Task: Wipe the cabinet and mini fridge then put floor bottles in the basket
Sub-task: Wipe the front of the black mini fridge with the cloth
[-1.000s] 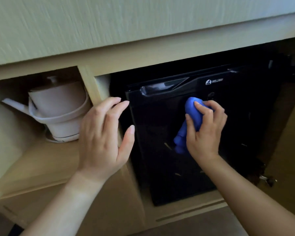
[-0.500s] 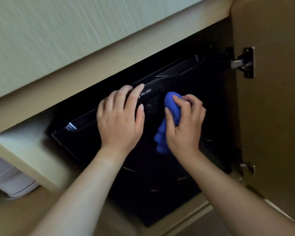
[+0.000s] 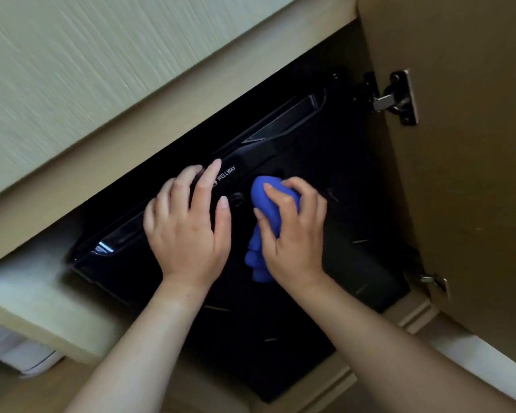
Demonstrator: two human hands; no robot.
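Observation:
A black mini fridge [image 3: 325, 180] sits inside a light wooden cabinet [image 3: 149, 126], its door facing me. My right hand [image 3: 292, 234] grips a bunched blue cloth [image 3: 265, 198] and presses it against the upper middle of the fridge door. My left hand [image 3: 188, 228] rests flat with fingers spread on the door just left of the cloth, fingertips at the handle strip beside the brand lettering. No bottles or basket are in view.
The cabinet door [image 3: 465, 174] stands open on the right, with a metal hinge [image 3: 396, 98] near its top. A white kettle [image 3: 15, 353] shows partly in the left compartment behind the divider [image 3: 42, 302]. A wooden ledge [image 3: 340, 380] runs under the fridge.
My left hand left the cabinet divider and came to rest on the fridge door beside the cloth. The view has swung right and tilted; the right hand stays on the door with the cloth.

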